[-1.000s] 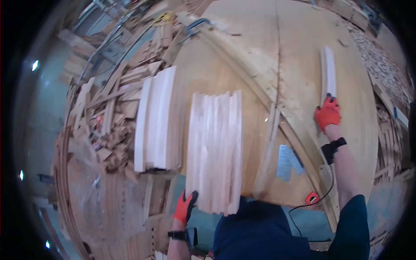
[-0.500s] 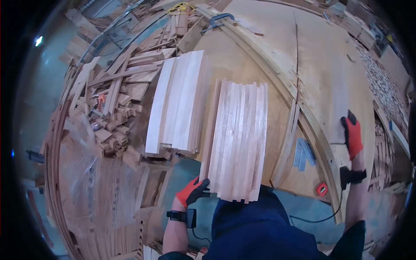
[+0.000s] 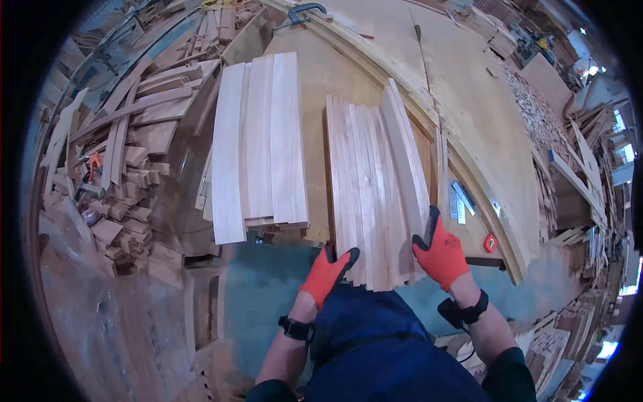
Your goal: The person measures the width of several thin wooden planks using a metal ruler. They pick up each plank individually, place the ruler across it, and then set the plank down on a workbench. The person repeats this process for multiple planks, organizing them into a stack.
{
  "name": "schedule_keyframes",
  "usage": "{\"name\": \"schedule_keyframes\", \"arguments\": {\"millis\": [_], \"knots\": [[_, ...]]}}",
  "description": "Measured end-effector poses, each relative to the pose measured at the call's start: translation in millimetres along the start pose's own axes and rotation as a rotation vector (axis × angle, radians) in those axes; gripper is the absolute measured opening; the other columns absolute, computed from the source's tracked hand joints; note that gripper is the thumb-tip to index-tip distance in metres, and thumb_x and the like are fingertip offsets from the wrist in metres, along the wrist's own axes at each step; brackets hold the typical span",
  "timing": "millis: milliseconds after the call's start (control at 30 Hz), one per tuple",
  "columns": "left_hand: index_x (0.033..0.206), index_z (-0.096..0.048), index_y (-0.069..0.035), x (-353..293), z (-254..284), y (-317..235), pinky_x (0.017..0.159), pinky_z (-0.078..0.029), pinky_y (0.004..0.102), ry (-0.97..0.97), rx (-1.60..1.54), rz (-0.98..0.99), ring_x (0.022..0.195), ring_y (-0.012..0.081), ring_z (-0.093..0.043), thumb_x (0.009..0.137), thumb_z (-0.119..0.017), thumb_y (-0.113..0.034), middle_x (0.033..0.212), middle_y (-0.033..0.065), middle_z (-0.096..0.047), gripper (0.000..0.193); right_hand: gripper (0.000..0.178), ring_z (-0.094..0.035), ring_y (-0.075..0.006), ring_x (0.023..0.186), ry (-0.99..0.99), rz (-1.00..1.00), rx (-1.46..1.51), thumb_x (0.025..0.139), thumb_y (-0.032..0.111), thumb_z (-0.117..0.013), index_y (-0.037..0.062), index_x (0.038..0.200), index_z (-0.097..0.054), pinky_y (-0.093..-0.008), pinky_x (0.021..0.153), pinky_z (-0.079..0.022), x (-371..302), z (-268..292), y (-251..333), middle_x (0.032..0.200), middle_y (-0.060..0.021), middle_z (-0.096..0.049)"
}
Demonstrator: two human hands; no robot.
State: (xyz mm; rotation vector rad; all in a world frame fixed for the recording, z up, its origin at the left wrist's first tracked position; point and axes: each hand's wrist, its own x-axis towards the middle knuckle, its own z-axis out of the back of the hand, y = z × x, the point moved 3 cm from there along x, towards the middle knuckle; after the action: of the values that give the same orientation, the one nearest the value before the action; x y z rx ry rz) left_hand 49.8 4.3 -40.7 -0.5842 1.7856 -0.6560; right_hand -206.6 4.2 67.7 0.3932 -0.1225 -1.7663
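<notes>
A bundle of pale narrow wooden boards [image 3: 365, 194], standing on edge side by side, lies in front of me with its near ends over the table edge. My left hand [image 3: 329, 273], in a red and black glove, closes on the bundle's near left corner, thumb across the top. At the right side, my right hand [image 3: 441, 251] grips the near end of a single wooden board [image 3: 406, 147], its fingers on the outer face. That board leans at an angle to the bundle, its far end raised. The undersides of both hands' grips are hidden.
Left of the bundle lies another stack of wider pale boards [image 3: 258, 147]. A metal square [image 3: 462, 201], a red tape measure [image 3: 490, 242], a long wooden rail [image 3: 462, 161] and a blue clamp [image 3: 305, 13] are on the plywood table [image 3: 489, 127]. Offcuts [image 3: 127, 181] pile up at left.
My right hand has come from the far right of the table to the bundle's right side, with a board in it. My left hand stays at the near left corner, its thumb now over the top.
</notes>
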Motion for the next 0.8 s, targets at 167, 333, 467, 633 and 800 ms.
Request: {"name": "schedule_keyframes", "arguments": {"millis": [167, 333, 467, 633, 800], "knots": [[0.135, -0.055, -0.002, 13.4, 1.8, -0.4, 0.090, -0.053, 0.0335, 0.068, -0.038, -0.094, 0.104, 0.0177, -0.066, 0.087, -0.080, -0.032, 0.122, 0.0077, -0.066, 0.061, 0.082, -0.066, -0.0451, 0.101, 0.044, -0.068, -0.057, 0.086, 0.034, -0.070, -0.0026, 0.150, -0.033, -0.0482, 0.090, -0.052, -20.2, -0.1, 14.4, 0.110, -0.0287, -0.068], [0.130, -0.057, 0.004, 7.2, 5.3, -0.3, 0.090, -0.054, 0.0338, -0.052, 0.037, -0.146, 0.104, 0.0186, -0.066, 0.087, -0.080, -0.026, 0.119, 0.0124, -0.068, 0.057, 0.084, -0.064, -0.0420, 0.110, -0.026, -0.044, 0.004, 0.086, 0.037, -0.070, -0.0034, 0.149, -0.033, -0.0463, 0.095, -0.052, -24.1, -11.6, 10.8, 0.120, -0.0280, -0.064], [0.126, -0.060, 0.004, 4.6, 12.2, 2.6, 0.090, -0.054, 0.0331, -0.055, -0.013, -0.148, 0.101, 0.0171, -0.067, 0.088, -0.078, -0.020, 0.118, 0.0120, -0.069, 0.049, 0.083, -0.059, -0.0403, 0.121, -0.059, -0.013, 0.071, 0.087, 0.037, -0.070, -0.0026, 0.151, -0.033, -0.0446, 0.101, -0.048, -24.1, -15.5, 5.3, 0.132, -0.0274, -0.058], [0.132, -0.055, 0.005, -16.8, 12.5, -3.1, 0.092, -0.053, 0.0316, 0.082, -0.103, -0.141, 0.103, 0.0175, -0.066, 0.083, -0.082, -0.020, 0.121, 0.0113, -0.068, 0.061, 0.084, -0.057, -0.0400, 0.124, -0.039, -0.039, 0.126, 0.087, 0.036, -0.070, -0.0024, 0.151, -0.032, -0.0443, 0.104, -0.046, -23.2, -14.4, 5.8, 0.135, -0.0266, -0.057], [0.129, -0.057, 0.004, -55.7, -16.3, -27.0, 0.093, -0.053, 0.0304, 0.147, -0.106, -0.258, 0.103, 0.0160, -0.065, 0.085, -0.081, -0.017, 0.119, 0.0101, -0.068, 0.054, 0.083, -0.055, -0.0406, 0.126, -0.064, -0.003, 0.212, 0.088, 0.033, -0.070, -0.0013, 0.152, -0.031, -0.0449, 0.104, -0.046, -23.1, -20.7, -2.8, 0.136, -0.0261, -0.057]]}}
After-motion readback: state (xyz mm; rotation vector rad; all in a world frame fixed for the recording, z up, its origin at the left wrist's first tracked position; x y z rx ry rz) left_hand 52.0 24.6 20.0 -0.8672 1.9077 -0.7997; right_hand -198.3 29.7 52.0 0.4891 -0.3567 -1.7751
